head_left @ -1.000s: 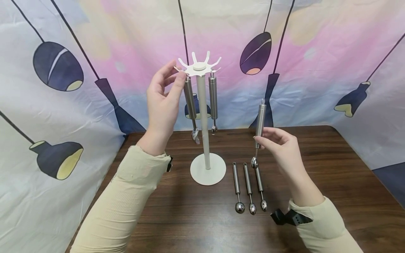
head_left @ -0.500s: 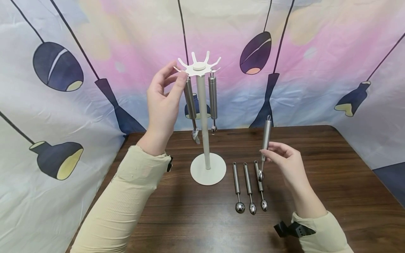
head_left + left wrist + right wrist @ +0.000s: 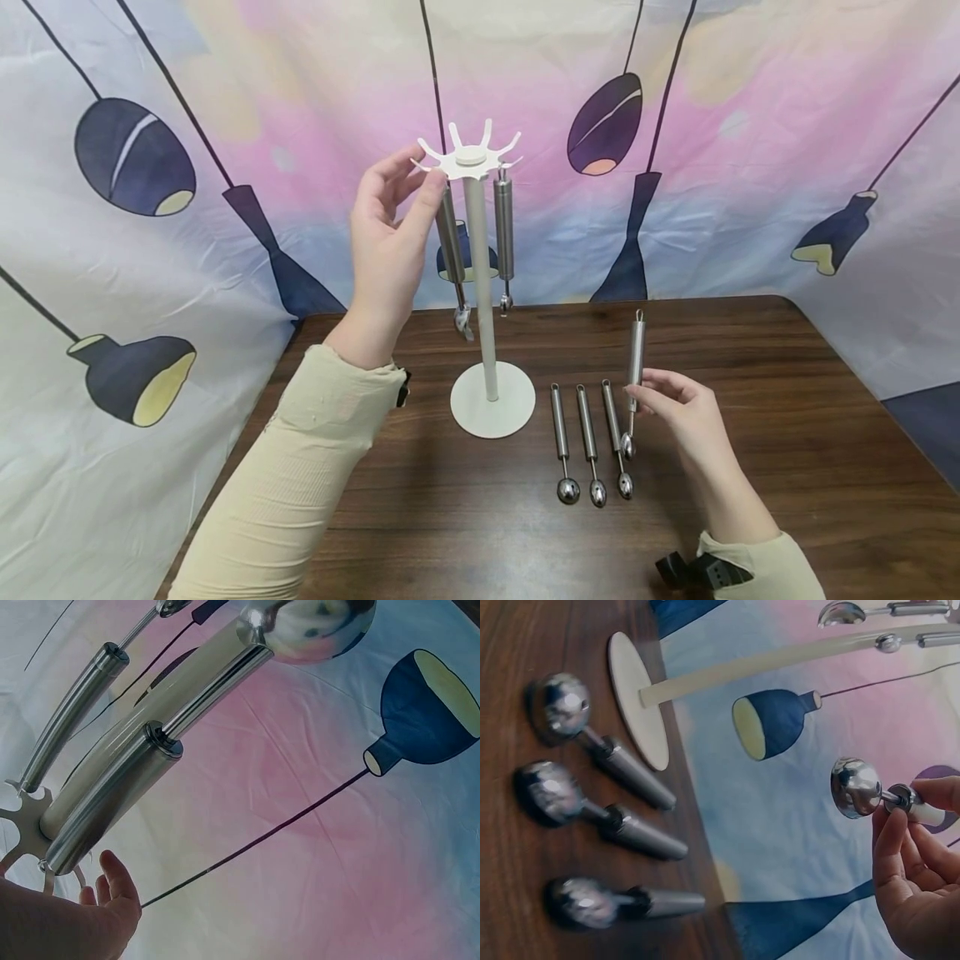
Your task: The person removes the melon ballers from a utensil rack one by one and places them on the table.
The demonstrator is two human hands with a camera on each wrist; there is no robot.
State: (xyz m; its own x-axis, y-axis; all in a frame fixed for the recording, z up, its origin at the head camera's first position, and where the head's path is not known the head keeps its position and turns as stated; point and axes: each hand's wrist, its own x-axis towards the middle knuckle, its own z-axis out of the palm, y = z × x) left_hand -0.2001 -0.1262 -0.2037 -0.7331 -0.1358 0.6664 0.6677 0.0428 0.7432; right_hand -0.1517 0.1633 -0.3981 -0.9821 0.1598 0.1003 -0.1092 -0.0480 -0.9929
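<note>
My right hand (image 3: 686, 417) pinches a steel melon baller (image 3: 637, 350) by the lower handle, loop end up and scoop down. In the right wrist view its round scoop (image 3: 856, 787) shows beyond my fingertips. Just left of it, three more melon ballers (image 3: 588, 433) lie side by side on the table, scoops toward me. A white utensil stand (image 3: 477, 292) with a ring of hooks rises left of them. At its top, my left hand (image 3: 390, 242) pinches one hook between thumb and fingers. Beside that hand hangs one steel utensil (image 3: 451, 242); another (image 3: 504, 229) hangs on the right side.
The stand's round white base (image 3: 492, 421) rests on a dark wooden table (image 3: 787, 433). Behind the table and along its sides hangs a pastel cloth (image 3: 750, 208) printed with lamps. Each wrist wears a black strap.
My right hand has lowered the melon baller and moved it slightly right, from above the three lying ones to beside them. My left hand stays on the stand's hook.
</note>
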